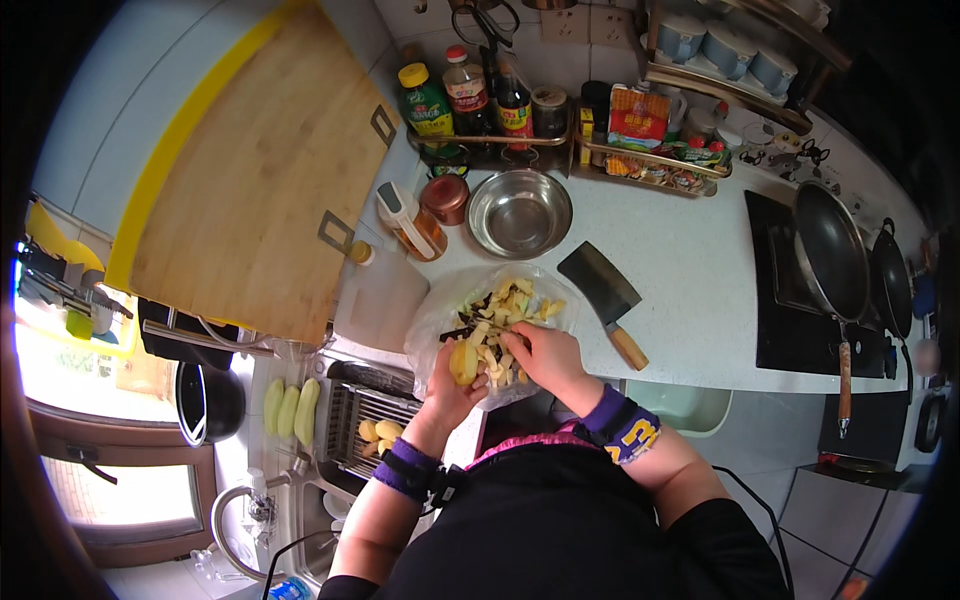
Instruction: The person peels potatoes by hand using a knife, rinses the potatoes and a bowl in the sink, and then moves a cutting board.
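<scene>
My left hand [448, 399] holds a yellow potato [465, 363] between thumb and fingers, over the near left side of a clear plastic bag [435, 319]. Just right of it, my right hand [551, 358] pinches a thin tool [489, 323], mostly hidden; whether it is a peeler or a small knife I cannot tell. Pale yellow pieces [517, 292] and dark strips lie heaped on the bag beneath both hands. A cleaver [602, 283] with a wooden handle rests on the white counter to the right of the bag.
Behind the bag stand a steel bowl [519, 213], an oil pitcher [411, 221] and a plastic jug [380, 304]. Several potatoes [380, 430] sit in the sink rack, beside pale green gourds [289, 411]. A frying pan [830, 251] occupies the hob at right; a large cutting board [255, 180] rises at left.
</scene>
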A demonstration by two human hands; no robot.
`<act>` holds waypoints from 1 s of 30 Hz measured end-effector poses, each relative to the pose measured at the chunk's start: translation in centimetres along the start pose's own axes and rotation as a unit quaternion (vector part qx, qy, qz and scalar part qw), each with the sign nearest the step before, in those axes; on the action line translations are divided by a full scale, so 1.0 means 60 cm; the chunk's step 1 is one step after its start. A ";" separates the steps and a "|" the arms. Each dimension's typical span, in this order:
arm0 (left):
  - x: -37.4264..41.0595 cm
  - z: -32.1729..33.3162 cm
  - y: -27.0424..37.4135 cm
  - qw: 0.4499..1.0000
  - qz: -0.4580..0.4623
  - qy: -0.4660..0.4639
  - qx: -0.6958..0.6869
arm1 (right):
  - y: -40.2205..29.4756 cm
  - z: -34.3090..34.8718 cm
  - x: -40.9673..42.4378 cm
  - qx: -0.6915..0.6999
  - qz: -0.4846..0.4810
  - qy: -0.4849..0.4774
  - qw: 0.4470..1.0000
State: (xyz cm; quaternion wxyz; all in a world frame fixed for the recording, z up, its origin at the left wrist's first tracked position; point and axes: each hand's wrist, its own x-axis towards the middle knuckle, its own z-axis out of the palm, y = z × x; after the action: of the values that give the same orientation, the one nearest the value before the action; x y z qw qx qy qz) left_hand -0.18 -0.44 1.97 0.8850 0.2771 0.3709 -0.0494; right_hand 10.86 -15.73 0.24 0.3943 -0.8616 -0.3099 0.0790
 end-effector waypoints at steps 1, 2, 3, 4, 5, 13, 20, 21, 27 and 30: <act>0.000 0.003 -0.004 1.000 -0.002 0.011 -0.007 | 0.001 -0.001 0.002 -0.005 -0.001 -0.001 1.000; 0.000 0.004 -0.008 1.000 -0.004 0.021 -0.014 | 0.001 -0.001 0.001 -0.009 -0.002 -0.003 1.000; 0.000 0.006 -0.007 0.999 -0.003 0.031 -0.020 | -0.003 -0.002 0.001 0.008 -0.002 -0.004 1.000; 0.001 0.001 -0.006 0.999 -0.006 -0.003 -0.031 | -0.011 -0.005 -0.003 0.026 -0.003 -0.005 1.000; 0.006 -0.007 -0.005 0.999 -0.001 -0.010 -0.036 | -0.019 -0.007 -0.006 0.044 -0.003 -0.006 0.999; 0.012 -0.003 -0.009 0.997 0.016 -0.027 -0.072 | -0.046 -0.002 -0.034 0.029 -0.111 -0.010 0.993; 0.017 -0.021 -0.008 0.998 0.019 -0.048 -0.040 | -0.045 -0.007 -0.020 0.023 -0.137 -0.005 0.990; 0.022 -0.027 -0.005 0.998 0.013 -0.056 -0.038 | -0.044 -0.007 -0.017 0.025 -0.139 -0.006 0.990; -0.015 0.014 -0.022 0.996 0.023 -0.063 0.064 | 0.022 -0.005 0.022 -0.049 0.015 -0.030 0.998; -0.003 -0.009 -0.007 0.988 0.084 -0.053 0.119 | 0.010 -0.016 0.022 -0.035 0.024 -0.038 0.998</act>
State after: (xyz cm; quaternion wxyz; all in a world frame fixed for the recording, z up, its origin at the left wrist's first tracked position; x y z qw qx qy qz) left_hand -0.77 -0.51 1.56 0.8652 0.4078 0.2900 -0.0330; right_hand 12.56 -15.85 0.60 0.3497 -0.8784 -0.3067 0.1098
